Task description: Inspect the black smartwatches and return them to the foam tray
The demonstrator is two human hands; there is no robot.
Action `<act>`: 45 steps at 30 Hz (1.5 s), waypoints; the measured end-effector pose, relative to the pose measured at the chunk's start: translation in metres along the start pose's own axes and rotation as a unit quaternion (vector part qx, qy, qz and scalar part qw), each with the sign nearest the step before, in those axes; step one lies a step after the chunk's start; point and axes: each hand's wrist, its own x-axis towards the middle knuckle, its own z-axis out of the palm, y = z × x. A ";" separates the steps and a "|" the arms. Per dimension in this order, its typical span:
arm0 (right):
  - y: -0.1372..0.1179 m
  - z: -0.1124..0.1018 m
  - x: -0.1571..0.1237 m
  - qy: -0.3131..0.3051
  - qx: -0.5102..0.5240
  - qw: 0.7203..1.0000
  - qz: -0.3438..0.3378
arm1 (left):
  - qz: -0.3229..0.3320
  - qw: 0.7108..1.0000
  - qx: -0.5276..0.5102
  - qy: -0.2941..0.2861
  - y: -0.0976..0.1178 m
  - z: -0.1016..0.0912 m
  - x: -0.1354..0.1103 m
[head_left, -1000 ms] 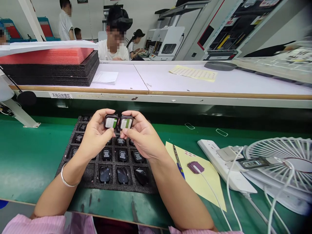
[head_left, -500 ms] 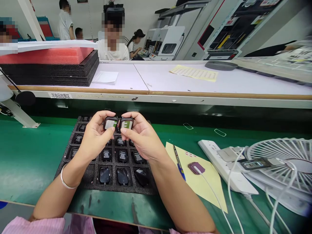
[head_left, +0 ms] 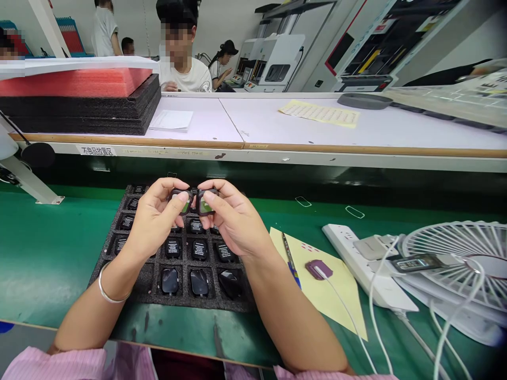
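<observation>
Head view has the left hand (head_left: 156, 219) pinching the left device (head_left: 185, 207) and the right hand (head_left: 240, 219) the right device (head_left: 204, 207), just apart over the tray (head_left: 141, 285) on the worktop (head_left: 47, 253), where a loosened pinch could knock them together or drop one.

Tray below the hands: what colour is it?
The tray is dark grey, nearly black; head view.

Lighting bright and even; pale sheen on green bench (head_left: 55, 253) at left; shadow beneath far shelf (head_left: 257, 124); right edge stretched, blurred, darkened at corners.
</observation>
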 end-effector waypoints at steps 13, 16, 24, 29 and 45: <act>-0.001 0.000 -0.001 0.014 -0.003 1.000 0.002 | 0.009 1.000 0.002 -0.009 0.000 -0.002 0.001; -0.001 -0.001 -0.001 0.005 -0.002 1.000 0.003 | 0.003 1.000 -0.005 -0.010 0.000 -0.003 0.000; -0.004 0.003 -0.002 0.009 0.024 1.000 -0.008 | -0.008 0.999 -0.041 -0.017 0.001 -0.001 -0.001; -0.001 -0.001 0.000 -0.014 0.043 0.999 0.002 | -0.007 0.999 -0.041 -0.007 0.000 -0.002 0.000; -0.003 -0.001 -0.001 -0.039 0.048 0.998 0.015 | 0.000 0.999 -0.033 0.011 -0.001 -0.004 0.003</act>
